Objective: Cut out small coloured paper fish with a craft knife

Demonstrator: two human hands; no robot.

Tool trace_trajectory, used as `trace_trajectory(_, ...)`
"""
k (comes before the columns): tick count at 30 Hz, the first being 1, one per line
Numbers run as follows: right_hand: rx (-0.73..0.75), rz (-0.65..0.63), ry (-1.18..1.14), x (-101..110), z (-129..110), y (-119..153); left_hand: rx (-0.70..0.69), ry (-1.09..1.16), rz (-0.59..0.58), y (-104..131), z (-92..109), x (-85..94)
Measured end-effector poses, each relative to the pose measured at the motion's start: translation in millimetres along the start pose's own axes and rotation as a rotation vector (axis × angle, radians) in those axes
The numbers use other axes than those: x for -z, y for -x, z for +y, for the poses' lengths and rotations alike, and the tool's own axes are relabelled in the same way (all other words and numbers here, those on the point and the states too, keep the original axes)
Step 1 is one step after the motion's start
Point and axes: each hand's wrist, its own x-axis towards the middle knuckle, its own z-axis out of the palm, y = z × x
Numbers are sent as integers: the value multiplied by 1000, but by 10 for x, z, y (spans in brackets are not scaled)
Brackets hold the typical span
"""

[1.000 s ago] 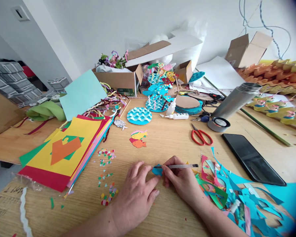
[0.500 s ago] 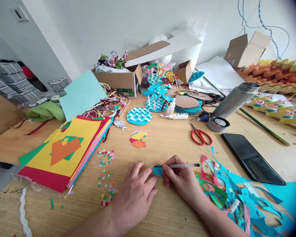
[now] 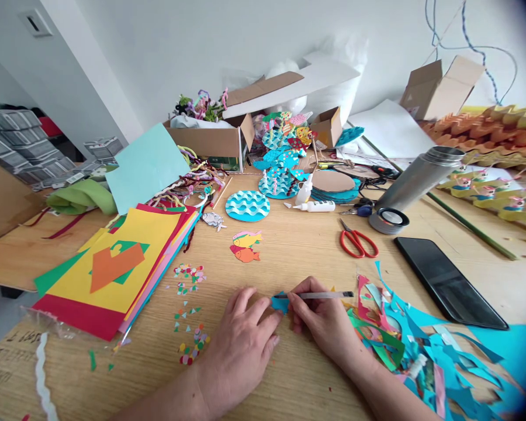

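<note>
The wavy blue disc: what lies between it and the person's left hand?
In the head view, a few overlapping paper fish lie there; bare tabletop separates them from the left hand, and a narrower bare strip from the wavy disc.

Paper (image 3: 281, 304): small piece, plain bright blue, lying between the left fingers (image 3: 258, 309) and the right fingers (image 3: 298, 307). Left fingertips rest at its left side; full outline hidden by both hands' fingers. Pen (image 3: 322, 295): slim, greyish see-through barrel, dark at the writing end, dark band near the other. Gripped in the right fingers, lying almost level. Tip over the paper, between both sets of fingers; back end juts out rightward past the right fingers.
</note>
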Motion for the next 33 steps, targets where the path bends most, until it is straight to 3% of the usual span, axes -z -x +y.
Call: trace_trajectory(33,-3,-6,-4,-4,2,-12,9,26,-8,-11,17,29)
